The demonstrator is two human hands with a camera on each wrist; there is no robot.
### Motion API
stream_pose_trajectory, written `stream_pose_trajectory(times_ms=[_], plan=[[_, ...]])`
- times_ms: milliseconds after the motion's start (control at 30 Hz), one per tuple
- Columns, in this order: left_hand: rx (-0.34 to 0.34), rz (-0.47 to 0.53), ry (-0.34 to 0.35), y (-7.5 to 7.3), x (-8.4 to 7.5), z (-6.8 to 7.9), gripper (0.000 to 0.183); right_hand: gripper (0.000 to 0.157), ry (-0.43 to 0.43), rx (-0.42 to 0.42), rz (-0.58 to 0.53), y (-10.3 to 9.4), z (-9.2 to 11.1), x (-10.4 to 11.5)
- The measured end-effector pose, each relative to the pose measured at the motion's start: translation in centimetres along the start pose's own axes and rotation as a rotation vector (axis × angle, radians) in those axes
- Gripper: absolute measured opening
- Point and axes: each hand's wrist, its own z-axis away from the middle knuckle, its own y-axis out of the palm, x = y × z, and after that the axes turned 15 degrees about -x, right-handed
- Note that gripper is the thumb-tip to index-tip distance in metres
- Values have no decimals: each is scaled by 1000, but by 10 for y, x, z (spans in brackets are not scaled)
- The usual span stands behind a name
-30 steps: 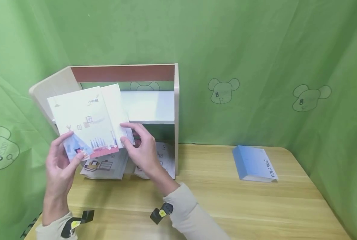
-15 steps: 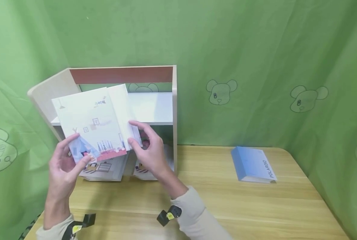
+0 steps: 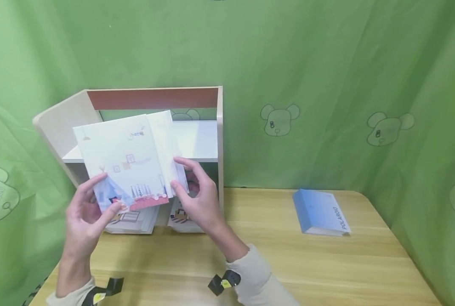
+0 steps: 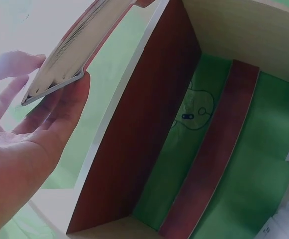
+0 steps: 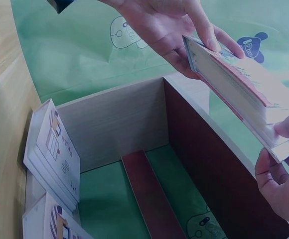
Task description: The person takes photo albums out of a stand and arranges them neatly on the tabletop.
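A white picture book [image 3: 120, 144] with a blue tent and a pink strip on its cover is held up in front of a small bookshelf [image 3: 220, 140]. My left hand [image 3: 83, 212] pinches its lower left corner, thumb on the front and fingers behind. At its right edge, my right hand [image 3: 200, 193] grips the white part that juts out beyond the cover. The right wrist view shows the thick page block [image 5: 234, 87] edge-on between both hands. In the left wrist view, the left fingers [image 4: 74, 102] support the book's underside.
White books [image 3: 135, 224] with printed drawings stand in the shelf's lower compartment, in two groups. A blue book [image 3: 323, 210] marked POLAROID lies at the right on the wooden table [image 3: 288, 263]. Green curtain [image 3: 327, 63] surrounds the table at the back and sides.
Both hands have moved slightly right with the book across the shelf front, keeping their hold. The head view has also shifted a little. The blue book stays on the table.
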Motion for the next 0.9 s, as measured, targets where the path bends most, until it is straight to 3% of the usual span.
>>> stream_pose_trajectory(times_ms=[267, 600, 900], plan=[[11, 4, 21, 9, 2, 2, 78, 48, -54, 6, -31, -10, 2, -26], [23, 0, 48, 17, 11, 0, 75, 48, -40, 5, -28, -24, 3, -25], [44, -14, 24, 31, 18, -5, 74, 49, -4, -13, -4, -37, 0, -21]])
